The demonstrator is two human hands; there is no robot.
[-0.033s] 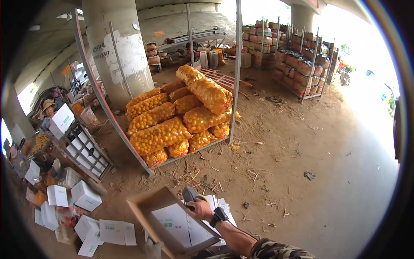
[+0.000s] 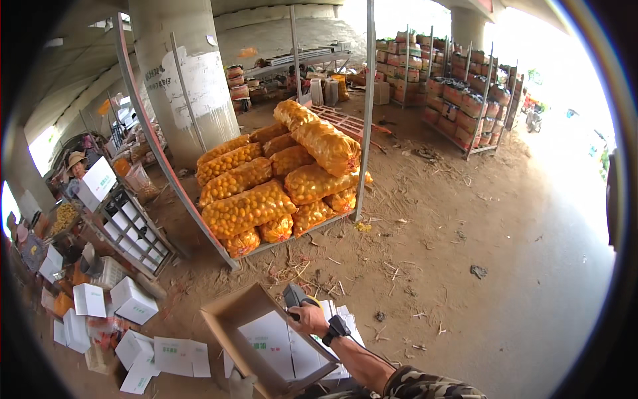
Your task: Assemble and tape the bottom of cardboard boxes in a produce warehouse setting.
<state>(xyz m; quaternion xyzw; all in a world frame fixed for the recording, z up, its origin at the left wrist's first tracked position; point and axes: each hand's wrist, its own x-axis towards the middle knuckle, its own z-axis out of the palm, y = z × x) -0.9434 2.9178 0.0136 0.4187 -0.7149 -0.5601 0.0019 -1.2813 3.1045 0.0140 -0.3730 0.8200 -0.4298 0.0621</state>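
An open cardboard box (image 2: 229, 336), brown inside, stands tilted in front of me at the bottom of the view. My left hand (image 2: 240, 386), in a grey glove, grips its near left edge and is partly cut off by the picture's lower rim. Over the box's far right side, my right hand (image 2: 310, 319) is closed around a grey hand-held tape dispenser (image 2: 294, 296) with a yellow part. A black band with a dark device (image 2: 337, 327) circles my right wrist. Flat white cartons with green print (image 2: 342, 320) lie beside and under the box.
Ahead, a metal rack (image 2: 365, 133) holds orange net sacks of round fruit (image 2: 247, 210). White cartons (image 2: 174, 357) litter the left floor. A person in a hat (image 2: 77, 166) is behind a crate stand (image 2: 136, 233). Stacked boxes (image 2: 458, 106) stand far right; plant scraps (image 2: 392, 272) cover the dirt.
The box has shifted slightly to the right in the view. My right hand keeps its hold on the tape dispenser, which is tilted a little differently.
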